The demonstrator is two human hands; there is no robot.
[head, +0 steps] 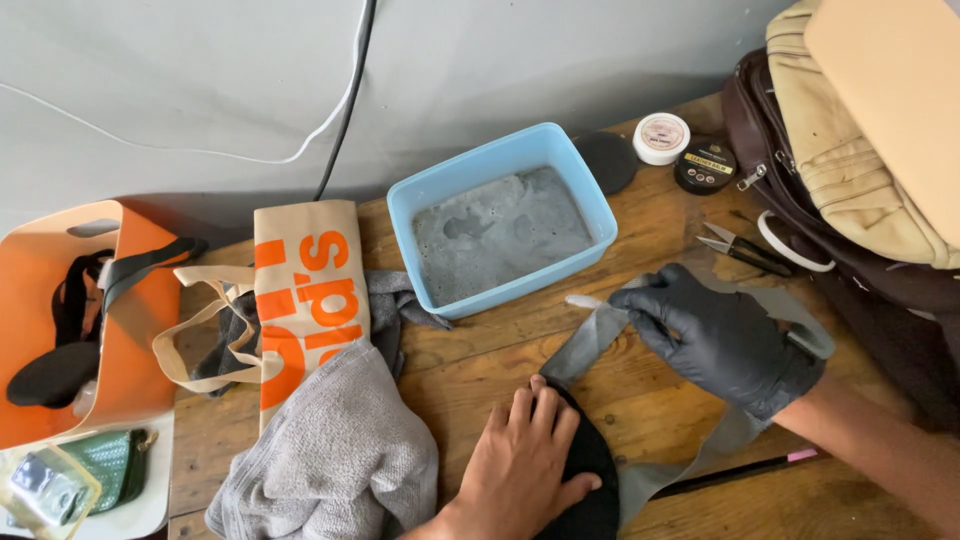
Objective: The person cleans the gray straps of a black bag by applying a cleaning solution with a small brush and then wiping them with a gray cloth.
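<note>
Pressing flat on a black rounded piece [590, 470] at the lower middle of the frame, the bare left hand [520, 465] lies with fingers spread and palm down, holding nothing in a pinch. The right hand [725, 340], in a black glove, sits just right of centre with its grip pressed together on a grey strap [590, 345], thumb and fingers pinching the strap where a small pale tip [582, 300] sticks out toward the left. From that pinch the grey strap runs down and left to the black piece under the left hand, and another length loops away under the gloved wrist toward the lower right. All of this lies on a wooden worktop [480, 370]. Behind the hands, at upper centre, stands a light blue tub [500, 215] of cloudy grey water. A grey towel [330, 460] is bunched at lower left, touching a beige tote bag with orange print [305, 290]. An orange basket [120, 310] fills the left edge. Small scissors [745, 250] lie right of the tub, near two round tins [680, 150], and brown and tan leather bags [850, 170] pile at upper right.
</note>
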